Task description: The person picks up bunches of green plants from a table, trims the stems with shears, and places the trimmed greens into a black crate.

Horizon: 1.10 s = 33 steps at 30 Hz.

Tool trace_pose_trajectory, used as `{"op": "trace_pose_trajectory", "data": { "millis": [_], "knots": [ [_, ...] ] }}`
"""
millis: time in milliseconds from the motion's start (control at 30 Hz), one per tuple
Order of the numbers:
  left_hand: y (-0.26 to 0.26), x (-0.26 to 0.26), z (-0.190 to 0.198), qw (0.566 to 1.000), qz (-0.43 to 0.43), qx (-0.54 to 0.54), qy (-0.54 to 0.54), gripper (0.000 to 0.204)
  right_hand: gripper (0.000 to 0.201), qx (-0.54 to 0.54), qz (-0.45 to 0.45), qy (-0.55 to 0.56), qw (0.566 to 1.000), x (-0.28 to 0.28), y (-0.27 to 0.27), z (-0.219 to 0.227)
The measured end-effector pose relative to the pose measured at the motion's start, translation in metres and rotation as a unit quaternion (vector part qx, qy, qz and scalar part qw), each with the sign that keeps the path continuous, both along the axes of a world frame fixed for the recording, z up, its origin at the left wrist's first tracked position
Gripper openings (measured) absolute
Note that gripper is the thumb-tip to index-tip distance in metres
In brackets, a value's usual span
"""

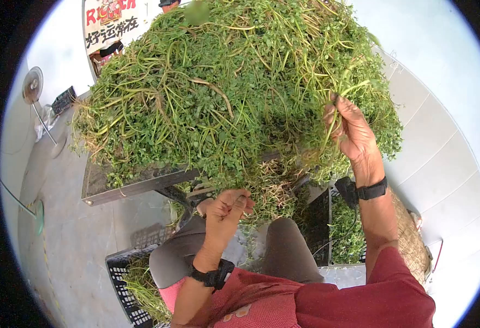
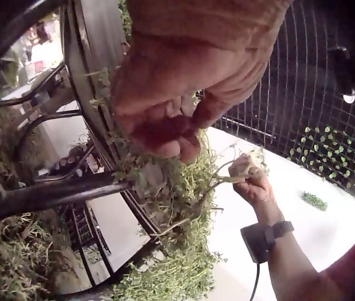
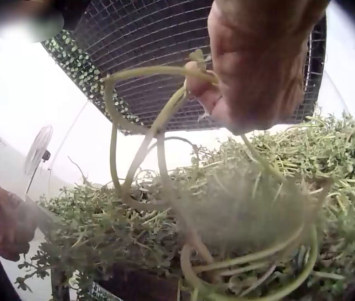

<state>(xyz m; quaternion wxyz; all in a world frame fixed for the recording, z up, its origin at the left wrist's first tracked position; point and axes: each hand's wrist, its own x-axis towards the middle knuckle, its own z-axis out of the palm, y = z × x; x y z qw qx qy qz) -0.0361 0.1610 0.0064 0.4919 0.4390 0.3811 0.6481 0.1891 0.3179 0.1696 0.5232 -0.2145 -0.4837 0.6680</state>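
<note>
Head view: the right hand [image 1: 359, 134], right of centre, pinches green stems [image 1: 354, 87]; the left hand [image 1: 224, 214], lower centre, is curled, thumb against fingers, with no stem visible in it. The heap of greens [image 1: 212, 93] fills the upper frame; judged by its bulk, much is left to handle, while greens in the crate [image 1: 117, 276], lower left, may be done.

Left wrist view: upper centre, curled fingers; any scrap within is indiscernible.

Right wrist view: looped stems hang centrally, partly blurred; the hand is cropped above.
</note>
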Motion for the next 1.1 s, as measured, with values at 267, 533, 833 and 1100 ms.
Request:
{"op": "trace_pose_trajectory", "data": {
  "millis": [267,533,833,1100],
  "knots": [
    [0.012,0.024,-0.016,0.996,-0.082,0.01,0.023,0.037,0.018,-0.05,0.158,0.206,0.964,-0.025,-0.021,0.014],
    [0.012,0.021,0.012,0.987,-0.103,0.1,-0.071,0.105,0.017,-0.15,0.144,0.264,0.942,-0.075,-0.076,-0.065],
    [-0.002,-0.001,0.037,0.949,-0.024,0.063,-0.309,0.05,0.022,-0.182,0.142,0.235,0.944,-0.1,-0.108,-0.138],
    [-0.003,-0.035,0.014,0.927,0.018,-0.151,-0.343,0.023,0.033,-0.022,0.137,0.152,0.979,-0.079,-0.106,-0.147]
  ]
}}
